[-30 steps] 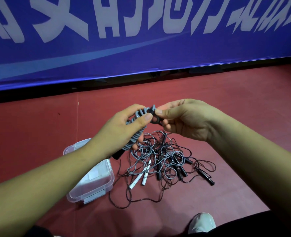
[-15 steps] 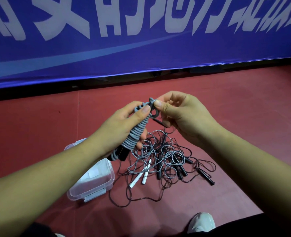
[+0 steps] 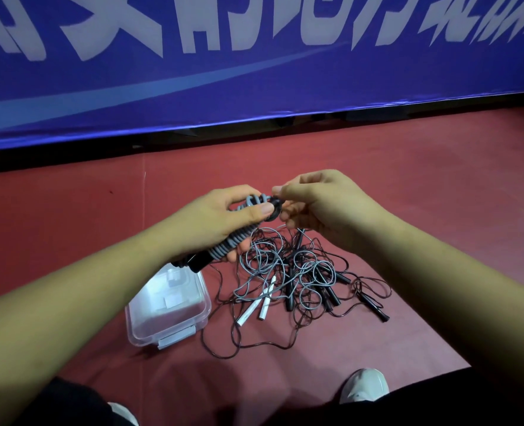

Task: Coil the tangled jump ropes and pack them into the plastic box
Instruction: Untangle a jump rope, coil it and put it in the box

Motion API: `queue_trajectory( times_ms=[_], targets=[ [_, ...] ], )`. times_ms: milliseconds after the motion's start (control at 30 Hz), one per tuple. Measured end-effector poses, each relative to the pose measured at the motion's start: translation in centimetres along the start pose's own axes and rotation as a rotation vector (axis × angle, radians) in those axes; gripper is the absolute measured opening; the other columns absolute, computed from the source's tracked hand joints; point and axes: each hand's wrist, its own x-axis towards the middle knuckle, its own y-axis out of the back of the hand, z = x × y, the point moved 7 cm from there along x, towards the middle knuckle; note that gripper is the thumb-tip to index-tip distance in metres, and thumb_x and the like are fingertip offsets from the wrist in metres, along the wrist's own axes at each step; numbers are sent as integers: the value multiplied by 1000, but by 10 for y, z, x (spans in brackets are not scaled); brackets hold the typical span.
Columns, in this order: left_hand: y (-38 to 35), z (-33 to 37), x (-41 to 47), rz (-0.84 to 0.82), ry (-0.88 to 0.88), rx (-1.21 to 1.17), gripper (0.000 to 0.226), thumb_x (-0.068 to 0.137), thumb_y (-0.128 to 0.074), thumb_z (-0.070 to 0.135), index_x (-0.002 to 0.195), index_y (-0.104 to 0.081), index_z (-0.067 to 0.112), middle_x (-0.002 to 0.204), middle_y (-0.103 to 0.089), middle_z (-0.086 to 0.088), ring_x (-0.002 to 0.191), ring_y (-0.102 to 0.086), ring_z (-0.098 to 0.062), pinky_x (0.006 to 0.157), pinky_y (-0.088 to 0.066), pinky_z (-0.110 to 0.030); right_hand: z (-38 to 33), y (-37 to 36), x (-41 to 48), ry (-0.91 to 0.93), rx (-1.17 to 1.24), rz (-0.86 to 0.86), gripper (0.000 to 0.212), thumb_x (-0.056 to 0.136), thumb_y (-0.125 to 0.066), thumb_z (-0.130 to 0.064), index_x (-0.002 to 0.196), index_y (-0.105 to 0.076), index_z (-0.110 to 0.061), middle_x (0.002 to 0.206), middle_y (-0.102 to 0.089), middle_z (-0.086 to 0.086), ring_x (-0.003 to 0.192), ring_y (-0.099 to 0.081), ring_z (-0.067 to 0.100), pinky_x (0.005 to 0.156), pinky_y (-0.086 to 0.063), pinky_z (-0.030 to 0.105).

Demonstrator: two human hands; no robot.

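Observation:
My left hand [image 3: 220,219] grips a jump rope bundle [image 3: 234,241], grey cord wound tightly round black handles, held above the floor. My right hand [image 3: 316,207] pinches the cord's end at the top of that bundle, by the black loop under my left thumb. Below lies a tangled pile of jump ropes [image 3: 297,272] on the red floor, grey and dark cords with black handles and two white handles [image 3: 259,305]. A clear plastic box [image 3: 193,321] stands to the pile's left, partly hidden by my left forearm.
A blue banner [image 3: 254,72] with white lettering runs along the back, a dark gap beneath it. My light shoe [image 3: 365,385] rests on the red floor at the bottom right. A loose dark cord loop [image 3: 242,348] trails in front of the box.
Both hands have shifted slightly with the bundle. My right hand's fingers have moved to the top of the wound cord, pinching its end closer to my left thumb.

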Motion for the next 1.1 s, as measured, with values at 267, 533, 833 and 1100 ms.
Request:
queue_trajectory(
  times_ms=[267, 533, 833, 1100],
  targets=[
    [11, -1, 3, 48, 42, 18, 27, 87, -60, 49, 107, -58, 31, 69, -68, -14, 55, -64, -27, 52, -53, -28, -4, 10, 9, 123, -101, 188, 11, 93, -66, -13, 85, -66, -6, 57, -65, -5, 55, -59, 10, 54, -49, 26],
    [32, -15, 2, 234, 99, -573, 33, 97, -40, -4, 130, -43, -1, 96, -63, -32, 83, -65, -38, 74, -59, -38, 8, -10, 31, 131, -38, 134, 10, 91, -69, -12, 98, -62, -9, 99, -64, 11, 82, -64, 19, 74, -56, 31],
    [130, -74, -4, 422, 167, -266, 6, 93, -64, 15, 96, -68, 11, 84, -72, -5, 74, -65, -14, 69, -52, -22, 39, -116, 95, 210, -231, 10, 11, 89, -71, -7, 95, -62, -6, 84, -67, 13, 77, -68, 25, 80, -58, 48],
    [187, -213, -4, 477, 371, -280, 9, 91, -65, 4, 100, -61, 3, 89, -66, -12, 67, -66, -13, 63, -57, -18, 136, -191, 154, 158, -450, -14, 18, 86, -69, -18, 102, -61, -18, 86, -68, -6, 73, -65, 6, 71, -55, 25]
  ],
)
